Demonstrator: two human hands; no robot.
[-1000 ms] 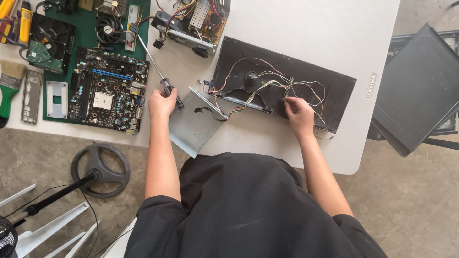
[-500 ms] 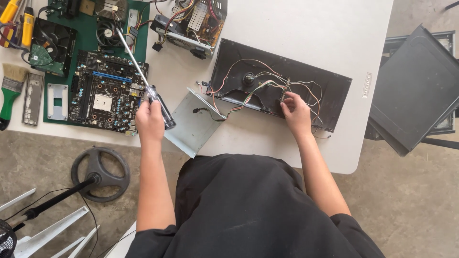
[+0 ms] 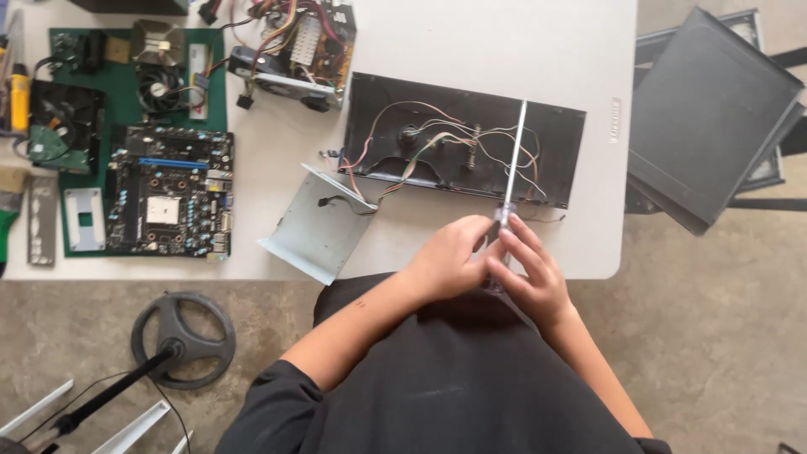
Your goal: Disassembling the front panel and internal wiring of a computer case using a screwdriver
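Left hand (image 3: 445,265): closed in a loose fist at the near edge of the worktop, knuckles up, touching the right hand.
Right hand (image 3: 530,273): fingers (image 3: 514,240) extended and wrapped forward, pressed against the left hand's knuckles.
Grip: both hands clasp one slim handle between them.
Left forearm: bare, running from lower left up to the wrist, elbow bent.
Right forearm: bare, angled in from lower right, shorter in view.
Sleeves: dark, short, ending above the elbows.
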